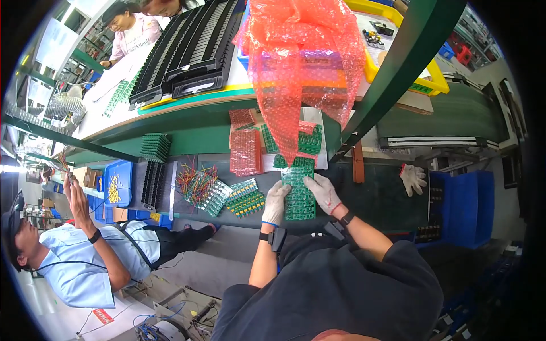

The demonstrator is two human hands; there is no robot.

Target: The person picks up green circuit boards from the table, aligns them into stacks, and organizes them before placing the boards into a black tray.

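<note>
A green circuit board panel (299, 202) is held between my two hands at the bench's near edge. My left hand (275, 203), in a white glove, grips its left edge. On the opposite edge closes my right hand (323, 194), gloved too, with the thumb on the panel's face. Just beyond lie more green boards (310, 142) with pink bubble wrap among them. To the left of my left hand rest a board panel with yellow parts (246, 200) and a paler panel (214, 196) beside a heap of coloured wires (193, 179).
Red bubble wrap (301, 62) hangs from the shelf above the boards. Bubble-wrapped packs (246, 151) lie behind. A blue tray (118, 184) of yellow parts stands left, near a co-worker (91, 250). A loose glove (413, 179) and blue bin (469, 207) are right.
</note>
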